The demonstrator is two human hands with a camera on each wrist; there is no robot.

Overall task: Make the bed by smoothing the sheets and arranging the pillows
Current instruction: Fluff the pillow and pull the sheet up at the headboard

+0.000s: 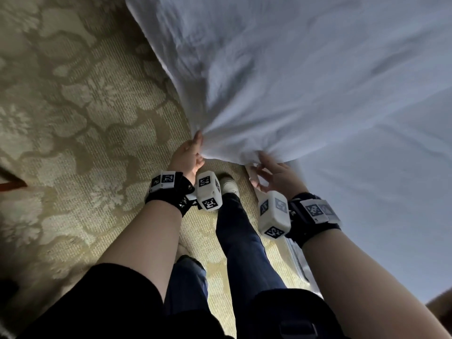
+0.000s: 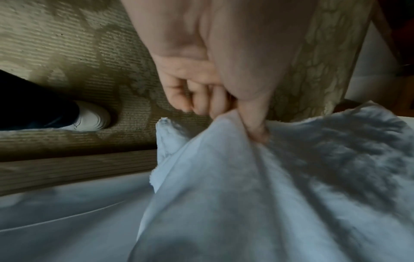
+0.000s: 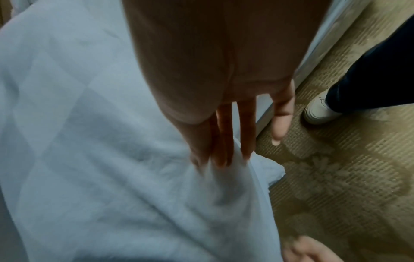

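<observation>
A white sheet (image 1: 293,81) billows up across the top right of the head view, its near edge bunched between my two hands. My left hand (image 1: 193,152) pinches that edge between thumb and curled fingers, plain in the left wrist view, where the left hand (image 2: 237,115) grips the sheet (image 2: 268,195). A little to the right, my right hand (image 1: 265,171) holds the same edge. In the right wrist view the right hand (image 3: 215,156) pinches a fold of the sheet (image 3: 112,159) with thumb and long fingers, the little finger (image 3: 280,124) held apart. No pillow is in view.
The white mattress (image 1: 391,204) lies at the right under the lifted sheet, with the bed's side rail (image 2: 67,168) beneath it. I stand beside it on a beige floral carpet (image 1: 85,106), one white shoe (image 1: 228,184) near the bed's edge.
</observation>
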